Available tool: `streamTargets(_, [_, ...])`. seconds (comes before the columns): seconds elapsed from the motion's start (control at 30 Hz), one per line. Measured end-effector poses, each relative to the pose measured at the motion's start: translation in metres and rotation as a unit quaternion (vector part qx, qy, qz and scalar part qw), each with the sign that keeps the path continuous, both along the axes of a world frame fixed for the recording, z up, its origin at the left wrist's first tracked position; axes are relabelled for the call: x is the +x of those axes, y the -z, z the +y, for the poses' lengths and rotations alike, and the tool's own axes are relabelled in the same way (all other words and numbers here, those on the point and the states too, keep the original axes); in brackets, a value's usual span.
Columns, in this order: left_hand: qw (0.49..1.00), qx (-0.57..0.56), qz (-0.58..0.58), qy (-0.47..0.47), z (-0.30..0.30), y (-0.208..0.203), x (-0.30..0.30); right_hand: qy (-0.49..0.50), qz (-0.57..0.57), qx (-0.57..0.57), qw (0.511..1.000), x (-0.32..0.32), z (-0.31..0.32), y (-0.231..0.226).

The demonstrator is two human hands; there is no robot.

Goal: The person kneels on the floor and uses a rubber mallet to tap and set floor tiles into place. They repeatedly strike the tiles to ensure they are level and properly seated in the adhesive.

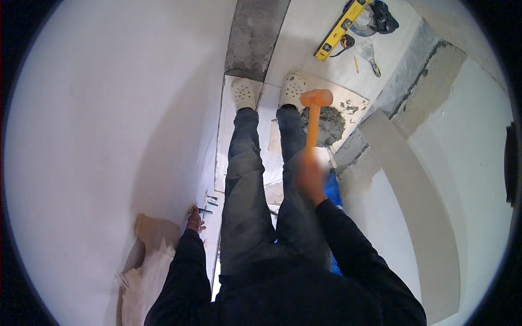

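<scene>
My right hand (pixel 311 176), partly blurred, grips an orange mallet (pixel 314 117) by its handle. The mallet's head points away from me, above a patch of wet grey mortar (pixel 333 129) on a pale board (pixel 356 103). Low on the left, beside the white wall, my left hand (pixel 195 221) has its fingers around a short dark bar (pixel 205 211). Whether that bar is loose or fixed to the wall I cannot tell. Small metal fittings (pixel 212 201) sit just beyond it. Both my feet, in pale clogs (pixel 243 94), stand on light tiles.
A yellow spirit level (pixel 341 30), a putty knife (pixel 368 56), a pencil (pixel 356 64) and a black bag (pixel 385 19) lie at the far right. A curved pale ledge (pixel 421 212) runs along my right. Torn brown cardboard-like material (pixel 155 233) leans at the left.
</scene>
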State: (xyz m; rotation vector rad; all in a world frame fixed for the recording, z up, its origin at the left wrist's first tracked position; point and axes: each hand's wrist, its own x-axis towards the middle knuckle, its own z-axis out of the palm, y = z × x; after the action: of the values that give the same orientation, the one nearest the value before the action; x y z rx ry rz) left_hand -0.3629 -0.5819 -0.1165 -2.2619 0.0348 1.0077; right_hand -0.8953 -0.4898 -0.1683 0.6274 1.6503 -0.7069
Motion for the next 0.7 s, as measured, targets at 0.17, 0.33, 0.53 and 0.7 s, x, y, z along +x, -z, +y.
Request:
streamTargets(0.17, [0.999,0.036,-0.004,-0.012,-0.008,0.000,-0.003,0.038,-0.001,0.005,0.999,0.008,-0.021,0.001])
streamTargets(0.33, [0.997,0.073,0.030,0.013,-0.010,-0.005,-0.005,0.005,0.008,0.015,1.000,0.010,-0.038,-0.002])
streamTargets(0.53, [0.997,0.078,0.026,0.015,-0.017,-0.004,0.000,0.002,0.037,0.013,0.999,0.014,-0.046,-0.007])
streamTargets(0.7, [0.997,0.067,0.028,0.023,-0.015,-0.002,0.001,0.028,0.042,-0.009,0.999,0.010,-0.047,-0.004])
